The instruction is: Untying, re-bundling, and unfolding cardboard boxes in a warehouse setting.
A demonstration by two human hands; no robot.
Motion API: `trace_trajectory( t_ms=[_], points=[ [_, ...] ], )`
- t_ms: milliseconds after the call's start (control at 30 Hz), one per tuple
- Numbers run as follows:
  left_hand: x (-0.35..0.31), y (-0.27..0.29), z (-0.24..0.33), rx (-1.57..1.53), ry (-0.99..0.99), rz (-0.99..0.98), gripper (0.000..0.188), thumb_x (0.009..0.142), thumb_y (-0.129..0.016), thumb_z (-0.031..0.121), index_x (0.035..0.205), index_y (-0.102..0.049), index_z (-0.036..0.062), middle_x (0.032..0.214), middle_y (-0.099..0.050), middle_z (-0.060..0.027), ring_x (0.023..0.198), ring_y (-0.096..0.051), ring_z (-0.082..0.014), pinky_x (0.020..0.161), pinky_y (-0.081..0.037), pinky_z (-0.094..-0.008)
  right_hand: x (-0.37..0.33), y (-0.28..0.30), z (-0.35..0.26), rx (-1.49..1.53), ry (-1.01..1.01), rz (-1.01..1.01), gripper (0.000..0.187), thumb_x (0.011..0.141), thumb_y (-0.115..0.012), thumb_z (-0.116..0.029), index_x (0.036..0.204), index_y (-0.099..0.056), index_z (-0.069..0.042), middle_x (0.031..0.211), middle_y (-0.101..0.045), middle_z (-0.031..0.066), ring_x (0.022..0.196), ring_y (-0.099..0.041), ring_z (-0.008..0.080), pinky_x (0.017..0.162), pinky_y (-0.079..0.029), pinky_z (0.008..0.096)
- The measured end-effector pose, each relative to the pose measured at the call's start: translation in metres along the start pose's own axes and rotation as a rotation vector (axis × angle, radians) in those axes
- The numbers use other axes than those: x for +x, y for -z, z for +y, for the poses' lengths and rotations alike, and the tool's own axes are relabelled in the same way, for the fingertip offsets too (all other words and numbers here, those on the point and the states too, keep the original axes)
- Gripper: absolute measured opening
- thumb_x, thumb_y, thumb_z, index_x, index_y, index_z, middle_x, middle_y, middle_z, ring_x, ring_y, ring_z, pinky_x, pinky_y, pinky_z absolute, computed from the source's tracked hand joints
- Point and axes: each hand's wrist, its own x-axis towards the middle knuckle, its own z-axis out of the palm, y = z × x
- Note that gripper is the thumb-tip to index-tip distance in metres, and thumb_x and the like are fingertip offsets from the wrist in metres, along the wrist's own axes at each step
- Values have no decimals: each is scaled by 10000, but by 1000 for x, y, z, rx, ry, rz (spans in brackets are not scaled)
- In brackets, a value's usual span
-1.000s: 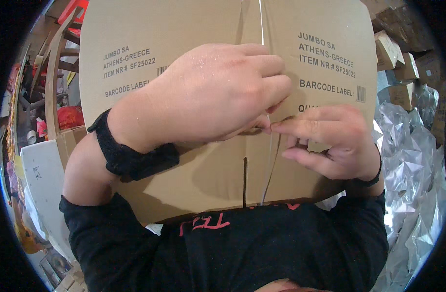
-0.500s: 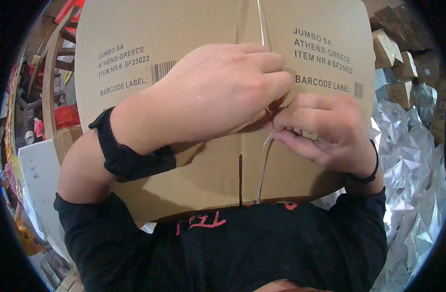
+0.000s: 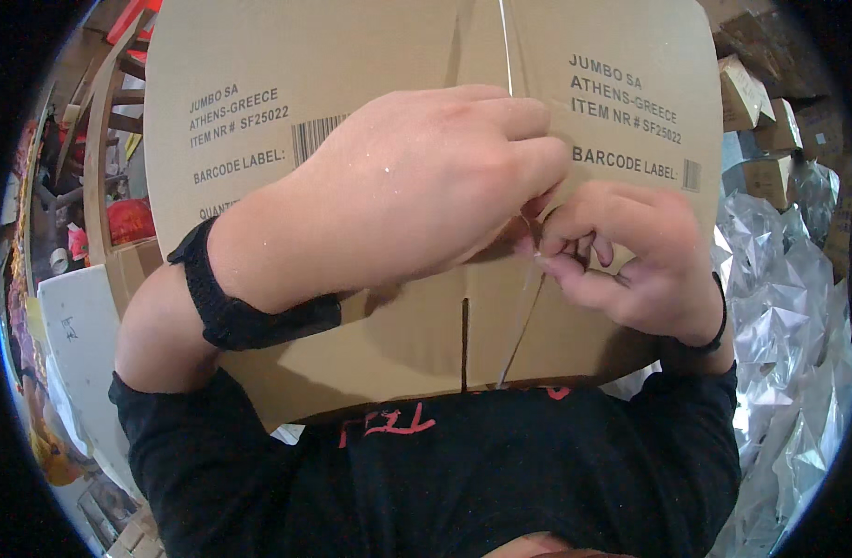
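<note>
A large brown cardboard box (image 3: 389, 344) fills the middle of the view, with printing and barcodes on its surface. A thin white string (image 3: 508, 46) runs over it from the far edge to my hands, then on toward my body. My left hand (image 3: 426, 181), a black band on its wrist, is closed on the string, its fingertips mostly hidden beneath the hand. Close beside it, my right hand (image 3: 621, 251) pinches the string between thumb and forefinger, the other fingers curled. A narrow slot between the flaps lies just below the hands.
Crumpled silvery plastic wrapping (image 3: 770, 344) lies along the right, with small cartons (image 3: 770, 177) behind it. To the left are a wooden frame (image 3: 96, 158), a white panel (image 3: 82, 335) and a red bundle (image 3: 130, 221).
My right hand has shifted slightly right, its curled fingers a little looser. The string between the hands and my body now slants more. The box appears shifted slightly right.
</note>
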Motion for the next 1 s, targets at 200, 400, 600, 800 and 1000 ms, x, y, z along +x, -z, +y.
trace_trajectory(
  t_ms=[200, 400, 600, 800, 1000],
  points=[
    [-1, -3, 0, 62, 4, 41, 288, 687, -790, 139, 883, -591, 70, 878, -571, -97, 853, -592, -323, 719, -493, -423, 3, 3, 0, 36, -11, 46, 231, 714, -785, 75, 778, -613, -65, 820, -670, 63, 671, -637, 161, 601, -499, 278],
    [-3, -3, 1, 79, -2, 42, 306, 676, -797, 133, 899, -596, 74, 895, -577, -90, 860, -591, -319, 725, -495, -420, 1, -1, 2, 53, 84, 60, 268, 748, -723, 87, 750, -491, -46, 823, -645, 52, 622, -570, 168, 543, -459, 273],
    [-4, -6, 3, 88, -3, 69, 288, 674, -790, 96, 876, -586, 81, 899, -576, -80, 887, -584, -308, 745, -496, -412, 0, -5, 0, 50, 127, 74, 204, 722, -617, 119, 734, -481, -32, 810, -637, 74, 660, -610, 232, 569, -490, 304],
    [-4, -6, 4, 64, 12, 64, 257, 674, -772, 79, 857, -591, 77, 870, -572, -80, 881, -578, -302, 746, -496, -400, 1, -5, -8, -105, 81, 70, 369, 745, -703, 130, 626, -389, -25, 771, -665, 71, 669, -645, 198, 570, -485, 274],
    [-2, -6, 5, 66, 24, 61, 214, 691, -743, 64, 855, -606, 69, 856, -574, -82, 874, -571, -300, 748, -492, -395, -5, -5, -3, -86, 95, 42, 242, 698, -553, 167, 639, -405, -16, 832, -654, 97, 687, -621, 232, 618, -508, 300]
  ],
)
